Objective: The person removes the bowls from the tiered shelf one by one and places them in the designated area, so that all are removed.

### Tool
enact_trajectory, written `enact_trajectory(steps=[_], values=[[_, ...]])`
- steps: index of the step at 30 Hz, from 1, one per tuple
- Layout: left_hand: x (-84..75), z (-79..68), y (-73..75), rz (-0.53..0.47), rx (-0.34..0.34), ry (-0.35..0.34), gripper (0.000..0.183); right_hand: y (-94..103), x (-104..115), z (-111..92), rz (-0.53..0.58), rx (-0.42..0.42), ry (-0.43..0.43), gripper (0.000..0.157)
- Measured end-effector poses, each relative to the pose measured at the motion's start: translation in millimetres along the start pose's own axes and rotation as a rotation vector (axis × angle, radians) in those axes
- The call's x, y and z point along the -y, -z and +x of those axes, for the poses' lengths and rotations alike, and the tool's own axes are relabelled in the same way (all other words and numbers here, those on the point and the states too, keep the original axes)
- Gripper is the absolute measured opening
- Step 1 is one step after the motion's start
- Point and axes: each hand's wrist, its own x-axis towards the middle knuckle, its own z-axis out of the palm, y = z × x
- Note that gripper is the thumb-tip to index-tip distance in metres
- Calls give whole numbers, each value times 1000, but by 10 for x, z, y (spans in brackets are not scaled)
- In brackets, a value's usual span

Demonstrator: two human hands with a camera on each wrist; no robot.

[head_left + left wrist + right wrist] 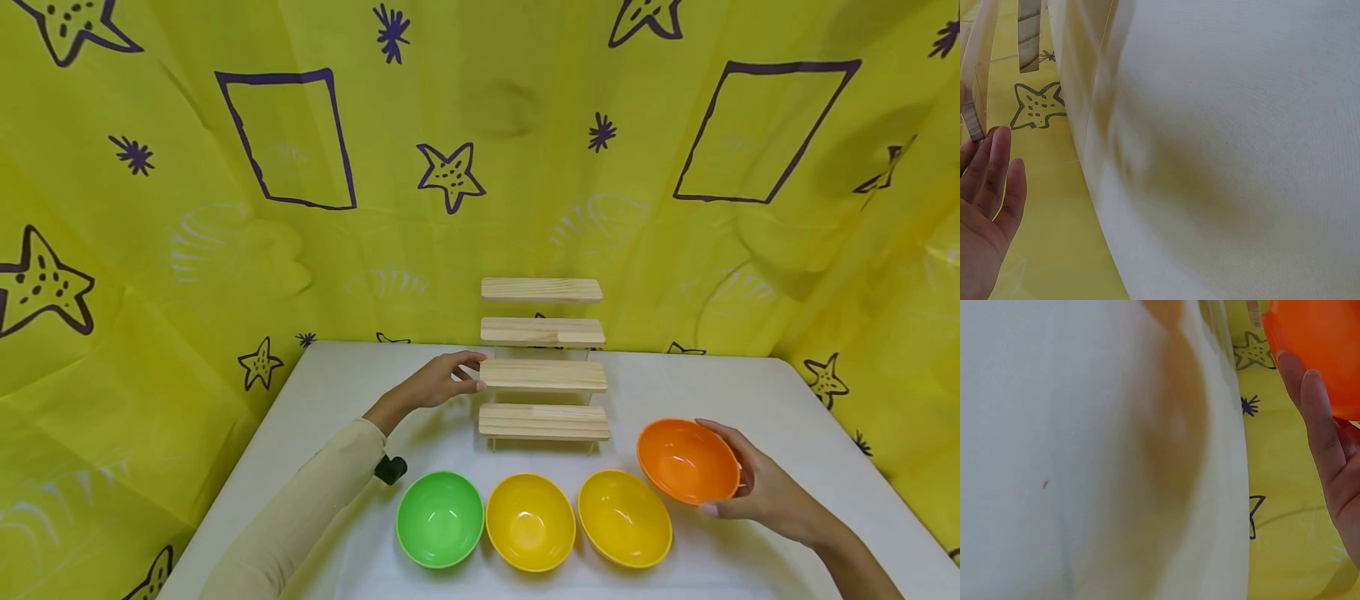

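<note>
My left hand (pixel 438 380) reaches to the left end of a tiered wooden stand (pixel 543 375), with thumb and fingers on either side of one of its middle planks. In the left wrist view the fingertips meet the end of a wooden plank (pixel 977 119). On the right, my right hand (pixel 772 492) grips an orange bowl (pixel 686 460) by its right side, thumb near the front rim and fingers behind. The right wrist view shows fingers lying along the outside of the orange bowl (pixel 1319 356), tilted toward the left.
In a row before the stand sit a green bowl (pixel 440 519), a yellow bowl (pixel 530 522) and a second yellow bowl (pixel 624 518), tilted slightly. The white table (pixel 360 367) backs onto a yellow patterned curtain (pixel 510 242). A dark object (pixel 390 469) shows beneath the left wrist.
</note>
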Motion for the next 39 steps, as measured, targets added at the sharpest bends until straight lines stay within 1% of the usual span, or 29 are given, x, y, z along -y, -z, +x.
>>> enact_trajectory(steps=[7,14,17,26,33,39], values=[[1,2,0,1,-4,1,54,12,-61,-85,7,-7,-48,87],[7,-3,-6,11,-3,3,54,12,-139,-173,13,-10,-75,85],[5,-2,-6,15,-3,7,54,13,-180,-210,-16,-13,-105,86],[0,0,-9,11,-4,-2,55,26,-274,-307,-28,-8,-250,86],[15,0,-11,3,-7,-12,54,7,-354,-367,-72,-24,-264,86],[3,-2,-8,2,-7,-14,53,0,-381,-379,-87,-6,-336,88]])
